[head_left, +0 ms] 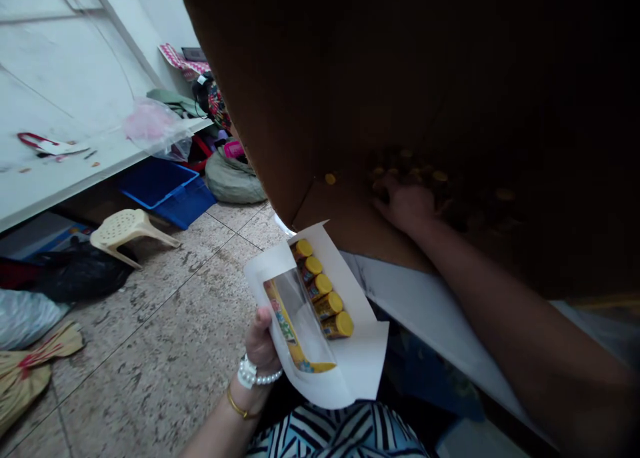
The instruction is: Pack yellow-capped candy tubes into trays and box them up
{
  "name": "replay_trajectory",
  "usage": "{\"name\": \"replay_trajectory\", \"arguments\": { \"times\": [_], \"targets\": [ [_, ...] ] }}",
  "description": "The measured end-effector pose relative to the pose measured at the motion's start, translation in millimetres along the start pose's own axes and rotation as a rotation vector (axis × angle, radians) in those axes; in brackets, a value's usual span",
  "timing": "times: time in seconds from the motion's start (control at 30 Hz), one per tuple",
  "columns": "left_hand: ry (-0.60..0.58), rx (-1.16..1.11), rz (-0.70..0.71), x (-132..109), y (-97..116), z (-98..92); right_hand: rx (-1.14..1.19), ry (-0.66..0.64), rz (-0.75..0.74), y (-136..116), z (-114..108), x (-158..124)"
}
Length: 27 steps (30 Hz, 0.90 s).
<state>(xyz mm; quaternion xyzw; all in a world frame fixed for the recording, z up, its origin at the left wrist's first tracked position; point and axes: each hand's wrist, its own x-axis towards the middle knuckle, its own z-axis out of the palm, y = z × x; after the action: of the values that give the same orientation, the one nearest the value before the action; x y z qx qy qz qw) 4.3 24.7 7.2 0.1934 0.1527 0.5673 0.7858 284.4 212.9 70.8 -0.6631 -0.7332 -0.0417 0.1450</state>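
My left hand [263, 343] grips the left edge of an unfolded white carton [360, 371] with a clear window and yellow printed trim. Inside the carton, several small jars [323, 285] with yellow caps lie in a slanting row. My right hand [407, 205] reaches deep into a big cardboard box [310, 208], down at a heap of similar yellow-capped jars [440, 177]. Thumb and fingers bend toward the heap, but deep shadow hides their tips and whatever is between them. One loose jar [330, 178] lies apart, left of that hand.
At left stands a white table [105, 171] bearing a plastic bag [155, 125]. Below and beside it are a blue crate [160, 185], a cream stool [127, 228], a black bag [85, 271] and a tied tan sack [25, 385] on the floor. A pale surface [395, 285] runs beneath the box.
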Motion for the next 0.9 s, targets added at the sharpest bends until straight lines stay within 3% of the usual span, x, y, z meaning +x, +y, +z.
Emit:
{"name": "replay_trajectory", "arguments": {
  "times": [0.1,0.23,0.37,0.47,0.6,0.7,0.8,0.9],
  "targets": [
    [0.011,-0.009,-0.005,2.2,-0.4,0.8,0.089,-0.003,0.006,6.4,-0.9,7.1],
    [0.108,0.026,0.073,5.6,4.2,8.0,0.287,-0.157,0.056,2.6,-26.1,5.6],
    [0.244,0.166,0.241,8.6,12.6,18.2,0.617,-0.285,-0.2,-35.7,-69.8,-22.5],
    [0.328,0.268,0.341,8.7,20.2,20.8,0.89,-0.387,-0.351,-74.7,-87.4,-55.6],
    [0.327,0.26,0.395,-4.6,31.4,9.5,0.947,-0.408,-0.534,-114.9,-72.7,-91.5],
    [0.242,0.171,0.274,-20.3,38.5,-15.3,0.788,-0.391,-0.723,-122.5,-55.6,-95.6],
    [0.115,0.044,0.231,-25.0,38.4,-37.7,0.664,-0.423,-0.71,-117.2,-54.6,-90.2],
    [0.104,-0.017,0.253,-19.3,32.8,-34.2,0.693,-0.414,-0.704,-119.1,-61.1,-91.7]
  ]
}}
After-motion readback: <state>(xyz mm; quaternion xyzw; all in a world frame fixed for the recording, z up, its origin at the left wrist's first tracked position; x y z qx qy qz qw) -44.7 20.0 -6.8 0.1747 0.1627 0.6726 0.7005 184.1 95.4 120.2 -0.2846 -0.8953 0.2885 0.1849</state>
